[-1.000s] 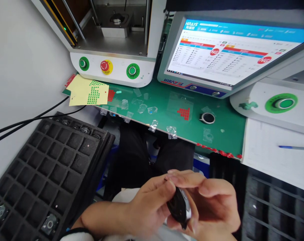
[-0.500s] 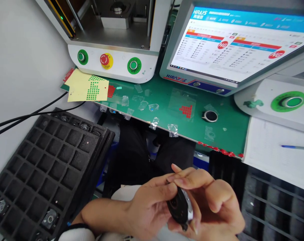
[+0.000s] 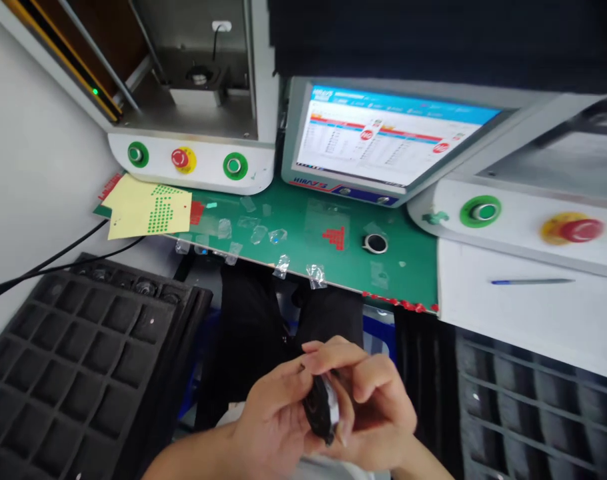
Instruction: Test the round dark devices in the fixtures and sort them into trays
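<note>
Both hands meet low in the middle of the view, above my lap. My left hand (image 3: 268, 427) pinches a small round black part (image 3: 322, 408) with a silvery edge between thumb and fingers. My right hand (image 3: 378, 407) curls round the same part from the right, its fingertips on the top edge. The part stands on edge between the two hands, and most of it is hidden by the fingers.
A black foam tray (image 3: 78, 367) with many cells lies at the left. A green mat (image 3: 343, 250) carries a black ring (image 3: 375, 243), bits of clear film and a yellow sticker sheet (image 3: 146, 208). Behind stand a tester (image 3: 193, 157) with buttons and a monitor (image 3: 383, 143). A pen (image 3: 531, 282) lies on paper at the right.
The camera has tilted up and pulled back, so the bench looks smaller and a second tester's red button shows at the right. Both hands keep hold of the part and have shifted slightly left.
</note>
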`<state>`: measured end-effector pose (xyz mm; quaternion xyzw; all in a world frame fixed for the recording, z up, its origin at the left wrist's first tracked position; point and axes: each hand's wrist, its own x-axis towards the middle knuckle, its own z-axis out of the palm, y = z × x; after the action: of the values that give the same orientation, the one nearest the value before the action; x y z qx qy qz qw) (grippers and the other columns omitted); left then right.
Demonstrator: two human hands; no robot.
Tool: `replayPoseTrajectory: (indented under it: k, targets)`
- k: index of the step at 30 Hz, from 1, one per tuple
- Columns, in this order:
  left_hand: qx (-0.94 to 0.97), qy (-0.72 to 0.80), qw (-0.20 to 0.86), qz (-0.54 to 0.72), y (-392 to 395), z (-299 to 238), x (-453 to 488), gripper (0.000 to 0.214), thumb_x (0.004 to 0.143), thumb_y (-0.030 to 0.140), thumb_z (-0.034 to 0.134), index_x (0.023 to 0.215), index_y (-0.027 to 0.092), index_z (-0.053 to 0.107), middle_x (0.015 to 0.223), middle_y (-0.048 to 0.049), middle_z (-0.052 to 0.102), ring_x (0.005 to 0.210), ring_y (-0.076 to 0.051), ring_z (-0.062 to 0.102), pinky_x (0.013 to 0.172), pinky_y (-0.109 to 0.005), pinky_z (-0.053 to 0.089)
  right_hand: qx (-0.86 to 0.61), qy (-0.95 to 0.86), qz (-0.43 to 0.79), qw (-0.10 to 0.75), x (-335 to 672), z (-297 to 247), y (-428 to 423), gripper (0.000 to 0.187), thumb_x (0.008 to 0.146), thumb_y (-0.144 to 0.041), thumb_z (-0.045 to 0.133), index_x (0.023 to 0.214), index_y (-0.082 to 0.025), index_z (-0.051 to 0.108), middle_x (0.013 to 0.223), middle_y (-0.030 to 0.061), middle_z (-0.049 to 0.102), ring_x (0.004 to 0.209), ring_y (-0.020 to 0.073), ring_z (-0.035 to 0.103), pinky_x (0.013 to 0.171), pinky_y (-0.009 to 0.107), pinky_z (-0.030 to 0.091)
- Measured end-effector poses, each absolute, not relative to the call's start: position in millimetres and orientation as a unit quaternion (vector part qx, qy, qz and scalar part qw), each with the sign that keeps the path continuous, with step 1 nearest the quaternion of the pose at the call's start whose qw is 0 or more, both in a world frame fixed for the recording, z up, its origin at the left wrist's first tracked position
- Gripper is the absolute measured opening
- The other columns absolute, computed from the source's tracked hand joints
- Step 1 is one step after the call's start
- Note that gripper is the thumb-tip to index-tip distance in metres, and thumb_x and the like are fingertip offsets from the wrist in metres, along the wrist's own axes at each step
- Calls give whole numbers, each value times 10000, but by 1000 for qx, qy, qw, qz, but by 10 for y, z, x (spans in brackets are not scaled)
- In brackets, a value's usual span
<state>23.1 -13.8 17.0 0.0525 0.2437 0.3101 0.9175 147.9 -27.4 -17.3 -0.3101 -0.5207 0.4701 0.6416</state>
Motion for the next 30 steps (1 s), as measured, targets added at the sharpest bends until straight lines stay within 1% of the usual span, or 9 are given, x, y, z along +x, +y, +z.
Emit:
replayPoseTrajectory:
  k: [8, 11, 13, 16, 18, 20, 23, 26, 30]
  targets:
    - [82, 341, 887, 300, 100, 228, 371, 364, 728, 426, 814, 638, 116, 646, 583, -30, 571, 596, -118, 484, 608, -222, 369, -313, -455, 465, 691, 1495, -260, -107, 456, 674, -212, 889, 898, -252, 494, 1015, 28, 692, 959, 175, 697, 1041, 444, 523]
    - [130, 369, 882, 263, 173, 163, 448, 391, 736, 501, 783, 679, 125, 690, 609, -40, 611, 617, -151, 539, 632, -251, 411, -324, -456, 432, 708, 1624, -293, -67, 442, 680, -207, 885, 905, -247, 505, 1012, 27, 690, 956, 164, 696, 1038, 423, 526]
    - [217, 405, 848, 263, 273, 75, 510, 434, 794, 570, 697, 785, 137, 727, 676, -54, 663, 669, -184, 591, 676, -284, 448, -347, -462, 382, 721, 1787, -318, -44, 422, 695, -181, 872, 895, -242, 505, 1020, 29, 693, 969, 157, 694, 1045, 405, 519]
    - [488, 476, 676, 281, 549, -89, 668, 294, 898, 430, 614, 898, 159, 726, 813, -60, 717, 796, -207, 644, 760, -300, 470, -405, -439, 321, 735, 2107, -371, -31, 410, 712, -141, 851, 900, -242, 501, 1024, 25, 688, 1000, 158, 696, 1033, 367, 526]
    - [686, 472, 489, 259, 804, -203, 844, 155, 912, 256, 579, 864, 175, 702, 861, -56, 721, 855, -211, 656, 801, -306, 481, -439, -423, 297, 735, 2315, -418, -47, 417, 719, -166, 854, 930, -247, 503, 1018, 21, 683, 990, 164, 705, 1002, 345, 545]
    - [795, 434, 353, 234, 1080, -314, 1076, 157, 890, 147, 538, 818, 192, 670, 884, -53, 714, 891, -220, 654, 839, -331, 495, -465, -430, 274, 724, 2482, -473, -85, 416, 731, -248, 860, 950, -251, 507, 1000, 23, 683, 946, 169, 718, 935, 313, 577]
    - [840, 416, 278, 210, 1450, -460, 1474, 159, 839, 91, 546, 869, 203, 654, 969, -76, 708, 983, -264, 635, 889, -393, 498, -504, -440, 238, 704, 2648, -557, -167, 410, 757, -389, 833, 966, -256, 506, 973, 40, 687, 882, 178, 724, 822, 276, 604]
    - [860, 429, 213, 176, 1674, -556, 1805, 156, 810, 127, 644, 951, 193, 644, 1056, -121, 697, 1029, -327, 619, 876, -453, 510, -539, -428, 201, 697, 2754, -630, -258, 392, 803, -454, 778, 985, -261, 490, 961, 53, 684, 851, 187, 723, 767, 276, 606]
    - [876, 434, 162, 131, 1729, -563, 1970, 197, 778, 152, 738, 927, 211, 624, 992, -93, 714, 968, -315, 646, 818, -421, 535, -579, -440, 157, 668, 2874, -693, -353, 357, 855, -489, 711, 973, -258, 467, 932, 55, 668, 819, 195, 727, 717, 280, 609]
